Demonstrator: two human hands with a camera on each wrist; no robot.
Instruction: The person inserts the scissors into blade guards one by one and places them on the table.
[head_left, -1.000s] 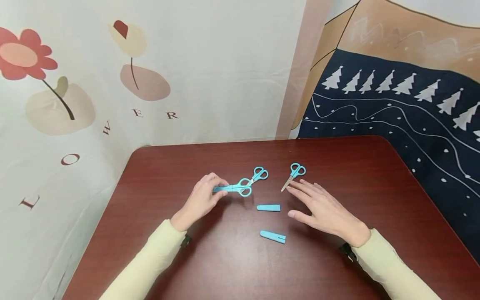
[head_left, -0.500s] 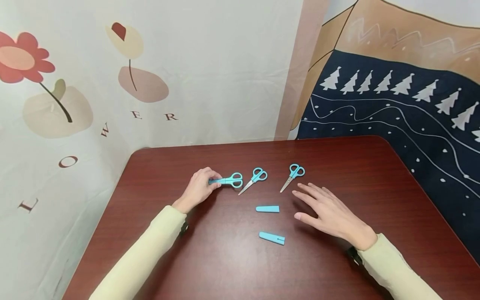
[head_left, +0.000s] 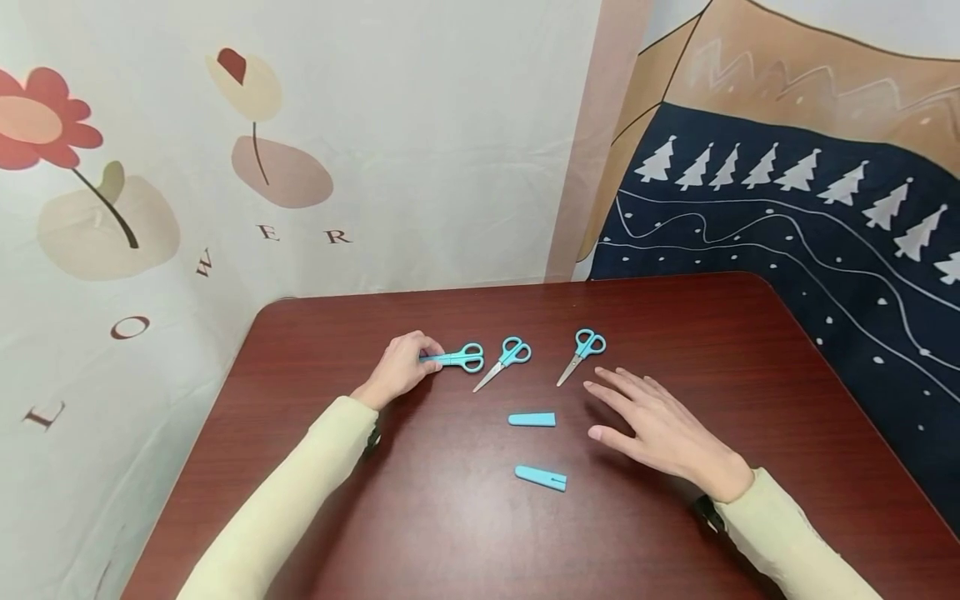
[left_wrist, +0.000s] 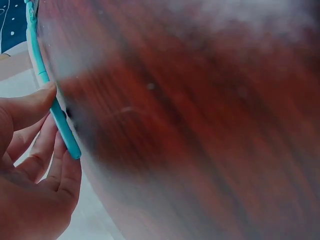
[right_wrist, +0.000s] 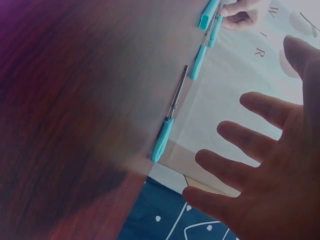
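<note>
Capped scissors (head_left: 453, 359) look light, stiff, maybe slick; sheath (left_wrist: 64, 127) seems the safe hold imo. Left hand (head_left: 401, 367) pinches it, just left of a bare pair (head_left: 506, 359). Right hand (head_left: 660, 423): empty, spread.

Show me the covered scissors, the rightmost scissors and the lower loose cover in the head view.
Covered scissors (head_left: 454, 359), head view, stem of the handle.
Rightmost scissors (head_left: 583, 350), head view, lower end of the handle.
Lower loose cover (head_left: 541, 477), head view, middle of its upper face.

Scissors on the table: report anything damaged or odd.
Mildly odd: the middle scissors and rightmost scissors lie unsheathed, the far sheath and near sheath apart, while the left hand holds sheathed scissors. No damage shows.
</note>
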